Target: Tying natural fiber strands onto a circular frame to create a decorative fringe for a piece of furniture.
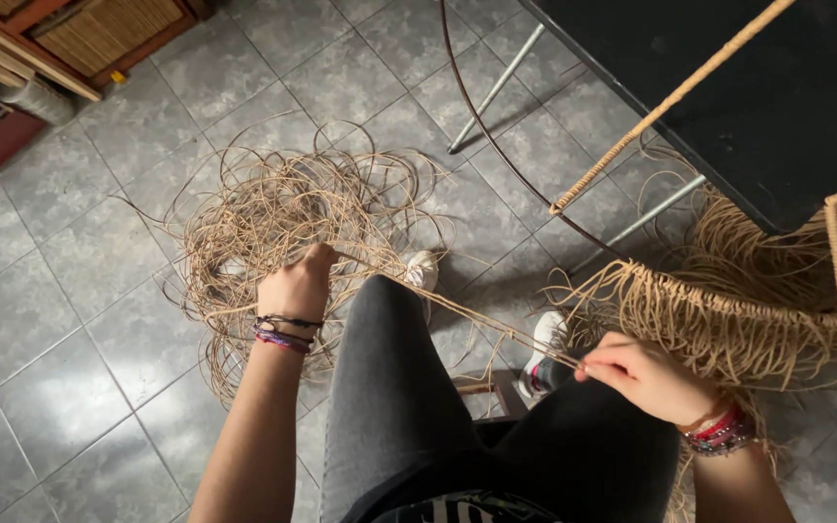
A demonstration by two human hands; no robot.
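Note:
I sit with grey-trousered legs over a tiled floor. My left hand [294,284] is closed on a thin tan wicker strand [457,305], pulled taut from a tangled heap of strands [283,223] on the floor. My right hand [643,373] pinches the same strand at its other end, close to a woven fringe of strands [728,324] hanging from a wrapped metal frame [666,102] on my right. Both wrists wear several bracelets.
A black tabletop [777,87] on thin metal legs [496,87] fills the upper right. A wooden cabinet with cane panels [89,34] stands at the upper left. My white shoes [423,269] rest on the grey tiles [41,291].

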